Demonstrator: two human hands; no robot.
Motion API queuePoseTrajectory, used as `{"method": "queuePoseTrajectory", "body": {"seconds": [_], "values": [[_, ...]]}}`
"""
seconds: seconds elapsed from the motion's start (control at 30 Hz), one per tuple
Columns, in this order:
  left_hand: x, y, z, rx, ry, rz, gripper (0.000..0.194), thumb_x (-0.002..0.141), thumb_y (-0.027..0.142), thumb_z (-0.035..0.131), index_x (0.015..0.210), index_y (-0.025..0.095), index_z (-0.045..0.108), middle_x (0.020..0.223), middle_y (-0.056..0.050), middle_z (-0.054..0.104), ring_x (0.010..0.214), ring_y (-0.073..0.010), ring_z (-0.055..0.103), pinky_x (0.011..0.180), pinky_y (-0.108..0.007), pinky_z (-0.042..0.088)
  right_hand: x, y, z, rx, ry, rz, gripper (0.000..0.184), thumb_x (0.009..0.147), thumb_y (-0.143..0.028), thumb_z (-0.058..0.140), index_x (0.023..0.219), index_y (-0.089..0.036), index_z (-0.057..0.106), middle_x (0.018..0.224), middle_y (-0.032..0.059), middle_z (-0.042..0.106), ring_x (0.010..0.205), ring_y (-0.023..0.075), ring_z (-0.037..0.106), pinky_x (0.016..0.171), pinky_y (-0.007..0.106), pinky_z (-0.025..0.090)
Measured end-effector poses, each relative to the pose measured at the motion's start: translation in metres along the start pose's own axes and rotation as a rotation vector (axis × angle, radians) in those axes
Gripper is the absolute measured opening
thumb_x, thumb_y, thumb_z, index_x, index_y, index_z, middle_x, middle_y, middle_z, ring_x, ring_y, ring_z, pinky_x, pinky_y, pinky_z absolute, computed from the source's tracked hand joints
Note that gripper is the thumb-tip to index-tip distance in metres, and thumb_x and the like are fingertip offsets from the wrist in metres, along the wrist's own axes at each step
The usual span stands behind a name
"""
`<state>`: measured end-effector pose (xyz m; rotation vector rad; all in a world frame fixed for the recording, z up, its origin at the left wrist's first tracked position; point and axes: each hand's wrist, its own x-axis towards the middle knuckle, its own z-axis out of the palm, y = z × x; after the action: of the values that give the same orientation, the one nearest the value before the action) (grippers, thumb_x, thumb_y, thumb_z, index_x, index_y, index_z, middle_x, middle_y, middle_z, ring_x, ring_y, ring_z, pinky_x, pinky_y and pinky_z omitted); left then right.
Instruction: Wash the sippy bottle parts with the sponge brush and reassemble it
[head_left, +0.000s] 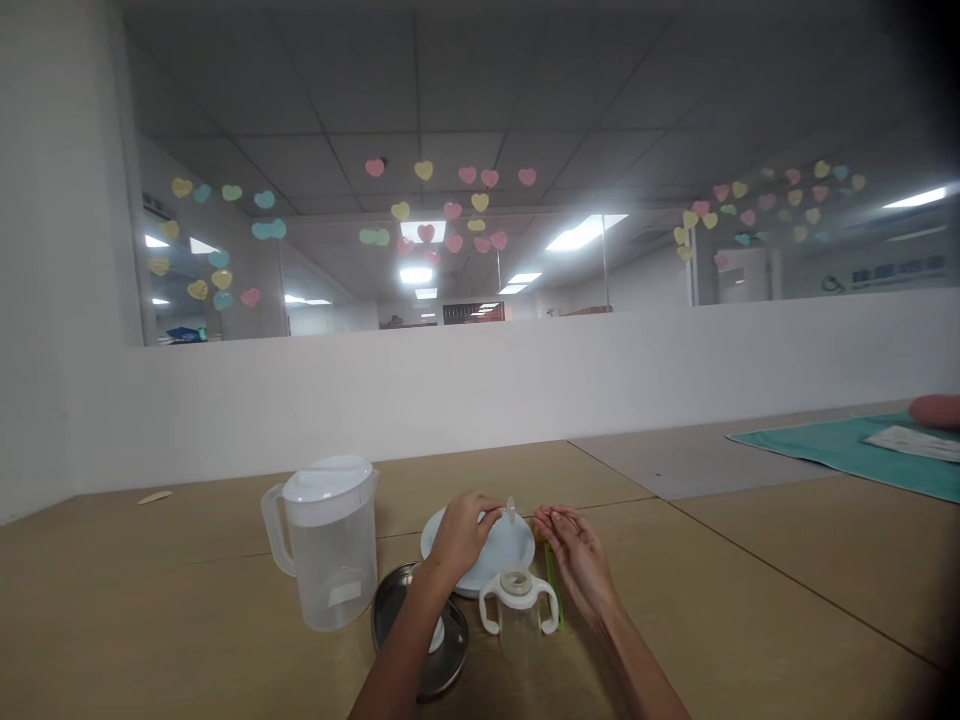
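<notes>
My left hand (466, 535) pinches a small clear piece (511, 508), which looks like a silicone bottle nipple, above a white bowl (491, 565). Facing it from the right is my right hand (577, 560), palm turned inward, fingers stretched and slightly curved, holding nothing that I can see. Between my forearms stands a clear baby bottle (519, 625) with two white handles and an uncapped top. A thin green-stemmed item (553, 580) with a yellowish end lies beside the bottle, partly behind my right hand. My left forearm crosses over a metal tray (394, 640) holding a white part.
A lidded clear plastic pitcher (334, 570) stands left of the tray. A pale flat scrap (155, 497) lies at the far left. At the right are a teal mat (825, 455) and a white cloth or paper (911, 442). A white wall with windows borders the table.
</notes>
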<state>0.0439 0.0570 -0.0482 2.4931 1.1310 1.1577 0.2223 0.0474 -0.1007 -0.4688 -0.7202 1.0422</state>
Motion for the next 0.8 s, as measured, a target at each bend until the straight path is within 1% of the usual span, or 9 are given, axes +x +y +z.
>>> {"method": "queuePoseTrajectory", "body": {"seconds": [0.17, 0.33, 0.5, 0.6, 0.7, 0.8], "values": [[-0.0007, 0.0027, 0.0010, 0.067, -0.017, -0.010, 0.026, 0.087, 0.026, 0.046, 0.100, 0.023, 0.069, 0.097, -0.006, 0.069, 0.093, -0.0191, 0.060, 0.087, -0.031, 0.043, -0.0014, -0.0019, 0.0017, 0.000, -0.005, 0.004, 0.034, 0.048, -0.031, 0.084, 0.073, -0.020, 0.063, 0.078, 0.0005, 0.068, 0.081, 0.0146, 0.065, 0.085, 0.026, 0.053], [-0.0007, 0.0007, 0.0023, 0.070, -0.014, -0.015, 0.026, 0.087, 0.026, 0.047, 0.099, 0.024, 0.069, 0.098, -0.005, 0.069, 0.094, -0.0184, 0.061, 0.088, -0.030, 0.044, -0.0018, -0.0007, 0.0004, 0.011, -0.001, -0.009, 0.034, 0.049, -0.032, 0.084, 0.071, -0.020, 0.062, 0.077, 0.0000, 0.067, 0.081, 0.0152, 0.064, 0.086, 0.028, 0.053], [-0.0002, 0.0029, 0.0044, 0.079, -0.014, -0.027, 0.028, 0.087, 0.026, 0.045, 0.101, 0.023, 0.069, 0.099, -0.005, 0.069, 0.094, -0.0182, 0.061, 0.088, -0.030, 0.044, -0.0037, -0.0027, 0.0005, 0.042, -0.005, 0.023, 0.033, 0.050, -0.031, 0.083, 0.073, -0.020, 0.062, 0.079, -0.0004, 0.067, 0.084, 0.0148, 0.064, 0.089, 0.028, 0.052], [-0.0005, 0.0068, 0.0057, 0.072, -0.027, -0.017, 0.028, 0.087, 0.028, 0.045, 0.099, 0.024, 0.069, 0.097, -0.004, 0.070, 0.092, -0.0181, 0.061, 0.086, -0.030, 0.045, -0.0050, -0.0022, 0.0021, 0.056, -0.021, 0.043, 0.034, 0.049, -0.030, 0.084, 0.073, -0.020, 0.062, 0.078, -0.0012, 0.067, 0.083, 0.0138, 0.064, 0.088, 0.026, 0.051], [-0.0009, 0.0099, 0.0078, 0.097, -0.050, 0.005, 0.027, 0.087, 0.030, 0.045, 0.098, 0.024, 0.069, 0.097, -0.004, 0.070, 0.092, -0.0183, 0.061, 0.085, -0.029, 0.044, -0.0043, 0.0010, 0.0023, 0.024, -0.033, 0.050, 0.034, 0.049, -0.030, 0.084, 0.072, -0.019, 0.062, 0.078, -0.0002, 0.068, 0.081, 0.0138, 0.064, 0.086, 0.026, 0.052], [-0.0009, 0.0098, 0.0079, 0.128, -0.068, 0.019, 0.026, 0.087, 0.028, 0.046, 0.096, 0.025, 0.070, 0.096, -0.004, 0.069, 0.093, -0.0186, 0.060, 0.085, -0.029, 0.044, -0.0020, 0.0058, 0.0012, -0.017, -0.014, 0.038, 0.036, 0.045, -0.031, 0.085, 0.071, -0.018, 0.064, 0.077, 0.0014, 0.069, 0.079, 0.0148, 0.064, 0.081, 0.026, 0.053]]}}
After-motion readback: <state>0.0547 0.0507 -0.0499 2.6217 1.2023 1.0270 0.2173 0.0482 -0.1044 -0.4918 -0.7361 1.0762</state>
